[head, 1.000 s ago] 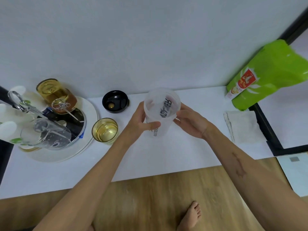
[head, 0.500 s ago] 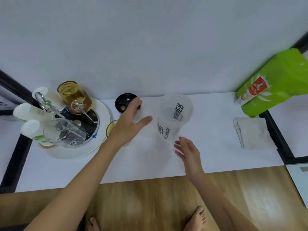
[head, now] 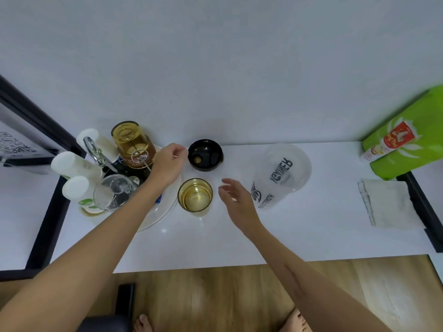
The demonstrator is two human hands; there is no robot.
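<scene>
The white tabletop (head: 311, 236) runs along a pale wall, with wooden floor below its near edge. At the far right a green bag (head: 407, 140) leans against the wall. At the left a round white tray (head: 165, 212) holds an upturned amber tumbler (head: 131, 144), a clear glass (head: 112, 195) lying on its side and some white cups (head: 76, 164).

Right of centre stands the translucent shaker cup (head: 280, 176), upright, open at the top, with black lettering on its wall. It is free of both hands. A folded white cloth (head: 388, 204) lies flat between the cup and the bag.

The right hand (head: 236, 200) hovers over the tabletop just left of the shaker cup, fingers loose and spread, holding nothing. The left hand (head: 167, 164) reaches over the tray's rim, with its fingers curled and the tips at the left edge of the black lid (head: 205, 155). Whether they actually grip it cannot be told.

An amber glass (head: 195, 197) of yellow liquid stands just beside the tray, between the two hands. The black lid lies behind it near the wall, hollow side up.
</scene>
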